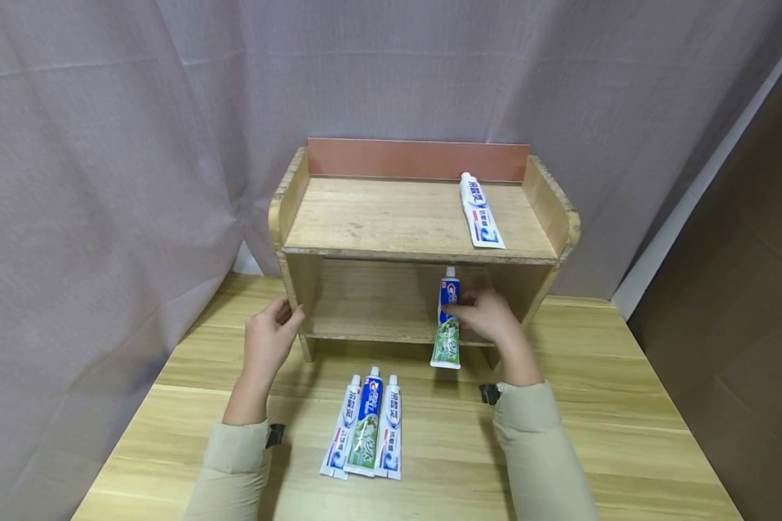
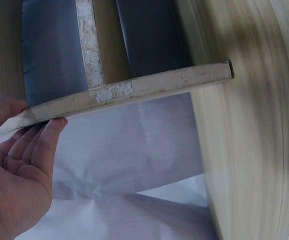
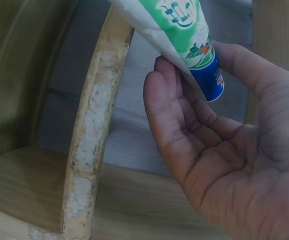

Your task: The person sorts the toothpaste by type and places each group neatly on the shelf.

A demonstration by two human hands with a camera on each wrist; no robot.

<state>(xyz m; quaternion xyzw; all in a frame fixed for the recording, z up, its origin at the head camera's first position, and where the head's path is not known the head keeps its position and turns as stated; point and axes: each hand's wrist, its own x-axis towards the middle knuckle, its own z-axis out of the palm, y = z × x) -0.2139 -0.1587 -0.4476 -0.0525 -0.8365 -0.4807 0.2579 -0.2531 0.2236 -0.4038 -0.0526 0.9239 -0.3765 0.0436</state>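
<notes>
My right hand (image 1: 492, 315) grips a blue and green toothpaste tube (image 1: 447, 340) between thumb and fingers, cap pointing away, at the front of the lower level of the small wooden shelf (image 1: 371, 217). The right wrist view shows the tube (image 3: 187, 32) within the curled fingers, apart from the worn board edge. With thumb on one face and fingers on the other, my left hand (image 2: 24, 170) pinches the shelf's left side panel (image 2: 149, 90). A white toothpaste tube (image 1: 480, 213) lies on the upper board, toward the right.
On the table (image 1: 443, 463) in front of the shelf lie a blue and green tube (image 1: 366, 430) and two white tubes, one on its left (image 1: 342, 434) and one on its right (image 1: 391, 434). A grey curtain (image 1: 391, 72) hangs behind the shelf.
</notes>
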